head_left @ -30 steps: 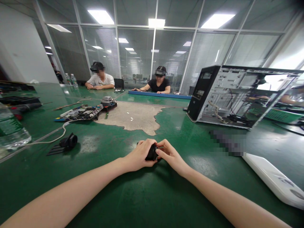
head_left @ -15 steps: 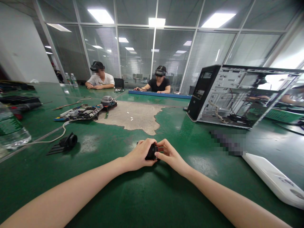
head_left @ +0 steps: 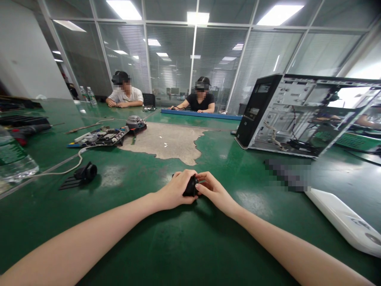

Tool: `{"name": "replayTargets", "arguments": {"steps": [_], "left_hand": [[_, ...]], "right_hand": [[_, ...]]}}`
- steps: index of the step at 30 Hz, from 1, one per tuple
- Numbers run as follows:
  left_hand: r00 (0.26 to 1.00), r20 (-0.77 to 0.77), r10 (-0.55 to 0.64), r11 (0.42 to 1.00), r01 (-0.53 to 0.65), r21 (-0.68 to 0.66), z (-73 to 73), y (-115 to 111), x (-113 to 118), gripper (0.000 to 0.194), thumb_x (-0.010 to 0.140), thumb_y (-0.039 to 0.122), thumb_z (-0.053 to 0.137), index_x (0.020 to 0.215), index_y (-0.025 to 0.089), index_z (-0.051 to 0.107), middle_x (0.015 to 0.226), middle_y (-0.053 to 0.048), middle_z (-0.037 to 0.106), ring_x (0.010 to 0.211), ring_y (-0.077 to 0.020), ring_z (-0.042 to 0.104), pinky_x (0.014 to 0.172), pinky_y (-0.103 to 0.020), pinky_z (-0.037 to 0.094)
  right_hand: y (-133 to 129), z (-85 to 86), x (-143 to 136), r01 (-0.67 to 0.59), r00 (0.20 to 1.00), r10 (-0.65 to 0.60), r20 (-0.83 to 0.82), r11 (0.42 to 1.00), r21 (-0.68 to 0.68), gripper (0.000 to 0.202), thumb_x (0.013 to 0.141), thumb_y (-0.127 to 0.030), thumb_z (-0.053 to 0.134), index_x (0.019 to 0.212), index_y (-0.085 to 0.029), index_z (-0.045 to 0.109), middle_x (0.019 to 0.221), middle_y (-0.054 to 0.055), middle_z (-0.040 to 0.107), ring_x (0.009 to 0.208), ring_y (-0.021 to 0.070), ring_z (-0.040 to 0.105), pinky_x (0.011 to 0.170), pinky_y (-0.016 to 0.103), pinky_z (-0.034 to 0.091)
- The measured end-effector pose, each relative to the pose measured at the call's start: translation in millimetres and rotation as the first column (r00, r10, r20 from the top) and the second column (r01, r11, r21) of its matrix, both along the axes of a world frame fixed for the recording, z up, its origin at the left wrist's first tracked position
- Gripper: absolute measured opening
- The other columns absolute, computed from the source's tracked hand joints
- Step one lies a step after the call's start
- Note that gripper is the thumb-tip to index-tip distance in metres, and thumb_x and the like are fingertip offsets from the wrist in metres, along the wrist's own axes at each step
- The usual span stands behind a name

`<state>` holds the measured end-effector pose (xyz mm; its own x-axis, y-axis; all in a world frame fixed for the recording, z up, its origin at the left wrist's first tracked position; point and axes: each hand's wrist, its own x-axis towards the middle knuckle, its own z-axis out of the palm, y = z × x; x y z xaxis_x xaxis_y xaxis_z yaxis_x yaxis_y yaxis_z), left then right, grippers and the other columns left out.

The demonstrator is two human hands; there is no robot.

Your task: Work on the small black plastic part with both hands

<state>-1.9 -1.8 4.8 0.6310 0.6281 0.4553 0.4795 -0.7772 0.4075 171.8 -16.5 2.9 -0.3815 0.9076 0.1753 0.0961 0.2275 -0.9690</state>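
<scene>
While the left hand wraps a black part, right hand pinching its rimmed end, which faces right, long axis mostly hidden, smooth body, glossy green surface

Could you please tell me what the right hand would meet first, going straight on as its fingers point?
The right hand would likely meet the black part held in the left hand.
</scene>
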Motion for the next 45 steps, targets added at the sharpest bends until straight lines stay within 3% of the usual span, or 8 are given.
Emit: {"name": "replayTargets", "arguments": {"steps": [6, 12, 18, 29, 37, 45], "left_hand": [[1.0, -0.004, 0.003, 1.0, -0.004, -0.005, 1.0, -0.9, -0.3, 0.055, 0.068, 0.023, 0.062, 0.113, 0.022, 0.031, 0.108, -0.006, 0.048, 0.1, -0.0221, 0.048, 0.089, -0.038, 0.034], [1.0, -0.005, 0.0, 1.0, 0.0, 0.0, 1.3, -0.9, 0.2, 0.055, 0.068, 0.025, 0.062, 0.113, 0.022, 0.031, 0.107, -0.006, 0.048, 0.099, -0.0217, 0.048, 0.089, -0.038, 0.034], [1.0, -0.002, 0.0, 1.0, 0.0, 0.005, 0.4, -0.8, -0.5, 0.056, 0.067, 0.024, 0.063, 0.113, 0.022, 0.031, 0.108, -0.005, 0.049, 0.099, -0.0212, 0.047, 0.089, -0.037, 0.034], [1.0, -0.019, -0.009, 1.0, 0.009, -0.001, 3.3, -2.3, 0.3, 0.055, 0.068, 0.023, 0.062, 0.113, 0.022, 0.031, 0.108, -0.005, 0.049, 0.101, -0.021, 0.048, 0.09, -0.037, 0.033], [1.0, -0.016, -0.015, 1.0, 0.015, -0.004, 3.9, -2.5, 0.4, 0.054, 0.068, 0.021, 0.061, 0.113, 0.023, 0.03, 0.108, -0.004, 0.049, 0.1, -0.0212, 0.048, 0.09, -0.038, 0.033], [1.0, -0.02, -0.008, 1.0, 0.008, 0.027, 2.3, -1.3, 0.5, 0.054, 0.07, 0.025, 0.061, 0.114, 0.021, 0.03, 0.107, -0.007, 0.049, 0.1, -0.0219, 0.048, 0.088, -0.038, 0.034]], "right_hand": [[-2.5, 3.6, 2.0, -0.064, 0.997, 0.065, -0.036, 0.997, 0.04, 0.023, 0.074, -0.027, 0.061, 0.088, -0.022, 0.043, 0.092, 0.001, 0.05, 0.091, 0.0154, 0.052, 0.073, 0.029, 0.046], [-0.8, -0.4, -0.2, -0.034, 0.999, 0.035, -0.025, 0.999, 0.025, 0.018, 0.079, -0.032, 0.054, 0.088, -0.022, 0.042, 0.085, 0.0, 0.052, 0.079, 0.013, 0.054, 0.069, 0.029, 0.046], [1.4, -2.9, -0.6, 0.007, 1.0, -0.007, 0.023, 1.0, 0.01, 0.025, 0.078, -0.034, 0.054, 0.097, -0.021, 0.044, 0.09, 0.002, 0.053, 0.083, 0.0147, 0.054, 0.072, 0.031, 0.045], [-0.3, 1.4, 0.8, -0.044, 0.999, 0.044, 0.01, 0.999, 0.027, 0.02, 0.077, -0.029, 0.056, 0.089, -0.021, 0.043, 0.084, -0.001, 0.052, 0.08, 0.0134, 0.054, 0.071, 0.03, 0.045], [-4.2, 2.8, 1.4, -0.078, 0.997, 0.078, -0.017, 0.996, 0.035, 0.022, 0.076, -0.028, 0.058, 0.088, -0.022, 0.041, 0.09, 0.0, 0.05, 0.084, 0.0134, 0.054, 0.07, 0.028, 0.047], [0.3, 2.5, -2.8, 0.004, 1.0, -0.003, -0.03, 1.0, 0.016, 0.02, 0.079, -0.038, 0.053, 0.081, -0.021, 0.043, 0.078, -0.003, 0.05, 0.068, 0.0102, 0.053, 0.062, 0.026, 0.046]]}}
